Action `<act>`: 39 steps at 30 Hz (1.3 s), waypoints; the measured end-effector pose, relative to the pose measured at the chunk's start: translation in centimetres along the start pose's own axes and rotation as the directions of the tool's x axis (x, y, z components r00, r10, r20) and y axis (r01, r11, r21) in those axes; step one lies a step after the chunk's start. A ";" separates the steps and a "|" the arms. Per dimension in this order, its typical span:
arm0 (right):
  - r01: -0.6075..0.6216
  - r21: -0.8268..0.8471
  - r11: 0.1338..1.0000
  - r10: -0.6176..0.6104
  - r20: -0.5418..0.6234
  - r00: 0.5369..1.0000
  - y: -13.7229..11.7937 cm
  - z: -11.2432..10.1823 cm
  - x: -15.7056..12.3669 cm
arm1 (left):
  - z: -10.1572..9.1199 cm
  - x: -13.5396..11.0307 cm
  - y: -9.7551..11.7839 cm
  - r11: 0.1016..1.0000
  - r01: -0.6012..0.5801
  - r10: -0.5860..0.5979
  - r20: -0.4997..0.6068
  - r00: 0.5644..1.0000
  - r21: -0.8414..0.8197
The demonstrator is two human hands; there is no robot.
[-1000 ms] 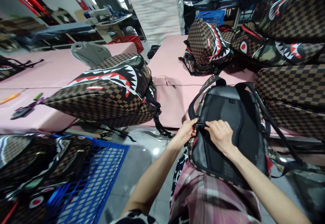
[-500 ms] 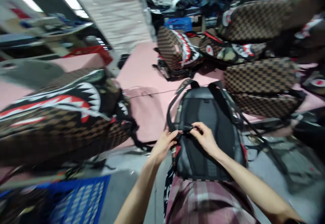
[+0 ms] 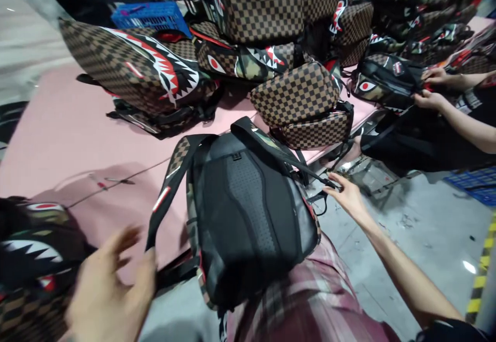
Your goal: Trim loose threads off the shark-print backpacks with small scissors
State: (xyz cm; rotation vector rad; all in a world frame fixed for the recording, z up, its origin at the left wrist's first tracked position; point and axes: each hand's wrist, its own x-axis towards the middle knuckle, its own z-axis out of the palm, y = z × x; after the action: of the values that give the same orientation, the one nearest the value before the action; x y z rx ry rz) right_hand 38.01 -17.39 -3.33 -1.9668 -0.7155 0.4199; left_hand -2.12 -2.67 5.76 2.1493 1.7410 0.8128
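A backpack (image 3: 248, 213) lies across my lap and the table edge, its black padded back facing up. Its right shoulder strap (image 3: 289, 156) stretches out to the right, and the thin end is pinched in my right hand (image 3: 346, 195). The left shoulder strap (image 3: 160, 205) bows out to the left and hangs down. Close beside its lower part is my left hand (image 3: 112, 285), blurred, fingers apart; whether the thumb touches the strap I cannot tell. A shark-mouth backpack (image 3: 34, 238) sits at the left, partly behind that hand.
Checkered and camouflage backpacks (image 3: 298, 99) are piled along the pink table (image 3: 50, 120). A small pair of snips (image 3: 120, 181) lies on it. A blue crate (image 3: 149, 15) stands behind. At right, another person's hands (image 3: 434, 91) work on a backpack. Yellow-black tape (image 3: 482, 269) marks the floor.
My view has swung right. Both hands have left the left strap's buckle area: the left moved out to the left, the right went across and now grips the right strap.
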 end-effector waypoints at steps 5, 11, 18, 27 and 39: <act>-0.248 0.563 0.788 0.112 0.266 0.957 -2.8 3.1 1.0 | 10.4 1.6 12.7 0.799 0.217 0.171 0.558 0.812 -0.561; -0.532 0.743 0.405 0.027 0.572 0.820 -4.3 3.9 1.7 | 19.3 2.8 20.3 0.528 0.446 0.297 0.649 0.701 -0.723; -0.589 0.698 0.407 0.032 0.633 0.773 -3.6 3.7 1.9 | 21.0 4.3 22.5 0.533 0.668 0.289 0.854 0.432 -0.518; -0.526 0.623 0.580 0.114 0.577 0.809 -2.8 3.4 1.1 | 22.5 4.2 22.6 0.436 0.747 0.154 0.859 0.489 -0.503; -0.356 0.529 0.770 0.185 0.350 0.918 -2.9 3.1 -1.3 | 22.0 3.8 22.5 0.291 0.832 0.086 0.879 0.469 -0.472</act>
State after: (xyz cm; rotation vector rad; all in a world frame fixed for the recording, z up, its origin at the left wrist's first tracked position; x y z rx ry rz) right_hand 34.40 -15.06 -2.20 -1.4239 -0.3904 0.9925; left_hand 29.12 -1.45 0.72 0.8264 0.8638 0.3144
